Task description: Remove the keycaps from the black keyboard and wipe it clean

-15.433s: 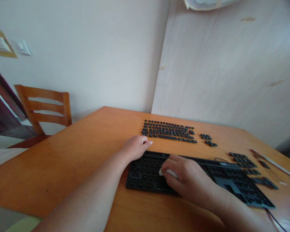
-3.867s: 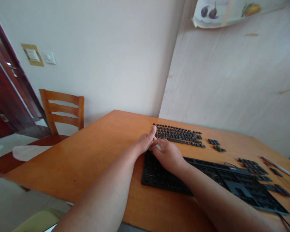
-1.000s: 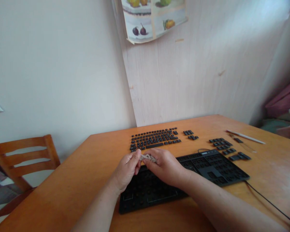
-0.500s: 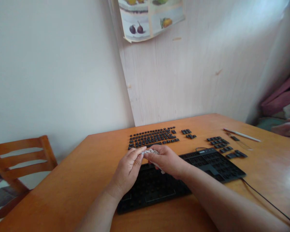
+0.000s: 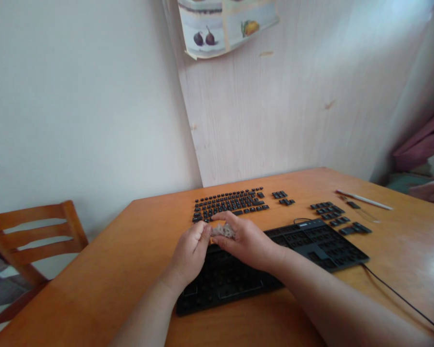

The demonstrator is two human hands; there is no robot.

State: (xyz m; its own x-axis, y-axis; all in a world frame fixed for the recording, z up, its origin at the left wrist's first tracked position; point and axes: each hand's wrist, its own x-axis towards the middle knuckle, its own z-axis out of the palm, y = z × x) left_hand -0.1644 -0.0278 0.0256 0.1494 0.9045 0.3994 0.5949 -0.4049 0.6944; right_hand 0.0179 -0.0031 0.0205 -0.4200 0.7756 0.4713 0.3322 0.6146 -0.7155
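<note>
wall: pale, plain [image 5: 87, 96], w/ a light wood-look panel [image 5: 296, 111] standing against it on the R side
table: orange-brown wood top [image 5: 130, 270], pretty much everything's on it
chair: wooden slatted back [image 5: 29, 212], at the table's L side
poster: fruit pics [image 5: 220, 29], hung on the panel, top cut off by the frame
kbd base: black, caps off [image 5: 235, 277], lying flat nearest the person, a bit angled; black cable [image 5: 398, 290] runs off its R end
main keycaps: set out in rows in kbd layout [image 5: 231, 201], just behind the base, spacebar partly hidden by fingers
R hand: curled round the wad [image 5: 249, 238], index finger above it, thumb below
L hand: bunched up [image 5: 191, 248], thumb pressing the wad's L end; so both hands are close tog., clamped on the same thing
numpad caps: few short rows [image 5: 327, 208], behind the base's R end
pen-ish stick: slim, white [image 5: 365, 199], far R of table, can't tell what exactly
wad: pale grey, crumpled [image 5: 224, 231], held betw. both hands over the base's back L part; tissue or cloth, can't tell
small cap group: tiny cluster [image 5: 279, 194], just R of the main keycaps
</note>
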